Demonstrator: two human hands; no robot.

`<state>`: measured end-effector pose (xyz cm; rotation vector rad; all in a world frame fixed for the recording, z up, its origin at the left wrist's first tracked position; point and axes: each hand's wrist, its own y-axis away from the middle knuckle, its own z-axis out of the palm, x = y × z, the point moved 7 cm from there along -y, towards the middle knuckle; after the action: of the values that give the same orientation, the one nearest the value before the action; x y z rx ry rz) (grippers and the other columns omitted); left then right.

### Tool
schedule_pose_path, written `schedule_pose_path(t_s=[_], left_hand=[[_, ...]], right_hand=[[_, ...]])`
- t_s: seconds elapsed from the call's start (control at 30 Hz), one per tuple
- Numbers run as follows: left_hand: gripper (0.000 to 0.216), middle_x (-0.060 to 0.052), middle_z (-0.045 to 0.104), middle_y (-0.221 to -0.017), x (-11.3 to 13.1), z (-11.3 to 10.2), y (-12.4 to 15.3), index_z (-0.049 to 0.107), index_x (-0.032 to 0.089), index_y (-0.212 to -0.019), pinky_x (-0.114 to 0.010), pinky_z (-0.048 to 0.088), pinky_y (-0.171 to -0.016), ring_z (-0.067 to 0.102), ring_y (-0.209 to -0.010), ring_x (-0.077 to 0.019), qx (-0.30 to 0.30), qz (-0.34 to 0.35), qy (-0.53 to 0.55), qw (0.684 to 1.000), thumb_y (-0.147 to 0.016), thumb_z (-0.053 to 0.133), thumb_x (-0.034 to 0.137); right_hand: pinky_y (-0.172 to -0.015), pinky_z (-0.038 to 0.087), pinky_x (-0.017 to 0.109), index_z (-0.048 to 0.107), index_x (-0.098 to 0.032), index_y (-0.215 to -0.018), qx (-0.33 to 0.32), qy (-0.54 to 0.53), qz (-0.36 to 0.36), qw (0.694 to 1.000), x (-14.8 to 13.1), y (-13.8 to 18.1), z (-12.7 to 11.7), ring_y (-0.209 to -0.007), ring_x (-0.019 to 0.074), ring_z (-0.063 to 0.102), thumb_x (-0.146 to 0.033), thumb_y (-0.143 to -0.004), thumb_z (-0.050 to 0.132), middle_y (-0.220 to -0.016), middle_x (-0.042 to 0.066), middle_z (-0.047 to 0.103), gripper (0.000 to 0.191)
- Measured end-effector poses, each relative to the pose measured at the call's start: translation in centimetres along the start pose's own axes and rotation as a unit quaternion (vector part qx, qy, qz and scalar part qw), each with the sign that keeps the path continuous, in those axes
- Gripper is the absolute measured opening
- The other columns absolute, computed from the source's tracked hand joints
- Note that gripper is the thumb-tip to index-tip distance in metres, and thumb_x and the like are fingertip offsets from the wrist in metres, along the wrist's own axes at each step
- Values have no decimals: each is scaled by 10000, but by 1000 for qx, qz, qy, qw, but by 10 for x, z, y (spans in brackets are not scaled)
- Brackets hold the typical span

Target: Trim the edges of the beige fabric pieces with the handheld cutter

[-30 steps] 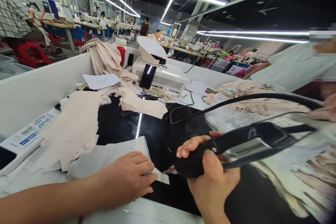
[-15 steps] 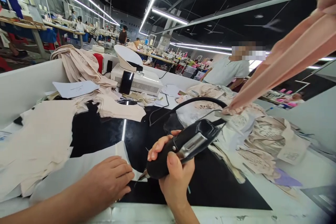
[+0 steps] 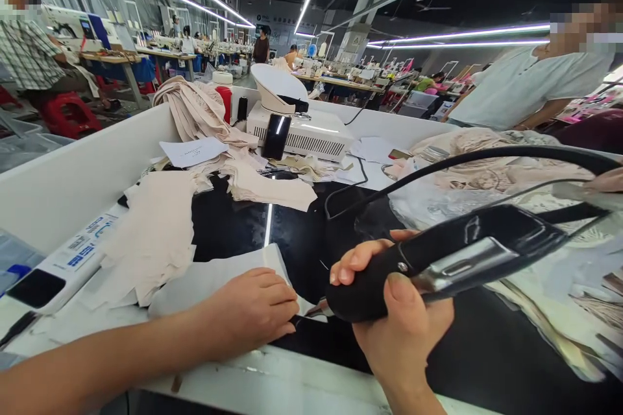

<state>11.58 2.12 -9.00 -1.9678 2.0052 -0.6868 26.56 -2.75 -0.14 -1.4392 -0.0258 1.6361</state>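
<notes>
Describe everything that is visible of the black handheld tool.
The black tool has a rounded, dull grip, a glossier body, a shiny silver part along its side and a narrow tip that looks metallic. It is held slanted in the right hand, tip at the corner of the white sheet, near the left hand; whether it touches the sheet is unclear.

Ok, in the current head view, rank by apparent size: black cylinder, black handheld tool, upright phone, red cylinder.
Largest to smallest, as they look:
1. Black handheld tool, helped by nearness to the camera
2. Upright phone
3. Red cylinder
4. Black cylinder
</notes>
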Motion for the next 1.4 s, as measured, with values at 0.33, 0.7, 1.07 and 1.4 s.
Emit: schedule_pose_path(t_s=[0.33, 0.7, 1.07, 1.4], left_hand=[[138, -79, 817, -1162, -1, 2, 0, 730, 147, -1169, -383, 606, -1059, 773, -1091, -229, -17, -9, 7, 1000, -1142, 694, 277], [142, -74, 814, -1149, 2, -2, 1, 731, 145, -1167, -374, 604, -1057, 775, -1049, -226, 12, -5, 1, 1000, -1149, 689, 279], [110, -72, 814, -1130, 2, -5, 1, 738, 171, -1165, -372, 629, -1036, 774, -1032, -222, 15, -10, 9, 1000, -1145, 677, 261], [451, 93, 850, -1230, -18, -5, 33, 694, 416, -1550, -308, 690, -964, 816, -1041, -197, 125, 35, 21, 991, -1178, 493, 257]], right_hand=[[-487, 568, 310, 667, -290, -1138, -3, -5, -4, 1000, 6, 4, 1, -520, 178, 661, -458, -904, 912, -730, -67, 717, 378], [-456, 571, 306, 677, -288, -1133, 24, 13, -13, 1000, -5, 0, -15, -523, 183, 674, -465, -882, 927, -716, -70, 694, 396], [-508, 591, 293, 664, -287, -1157, 30, 9, -15, 999, 2, 7, -19, -545, 160, 686, -394, -927, 890, -759, -70, 727, 339], [-497, 590, 323, 481, -319, -1193, 28, 47, 51, 997, 16, 17, -4, -500, 148, 616, -569, -907, 844, -765, -82, 687, 525]])
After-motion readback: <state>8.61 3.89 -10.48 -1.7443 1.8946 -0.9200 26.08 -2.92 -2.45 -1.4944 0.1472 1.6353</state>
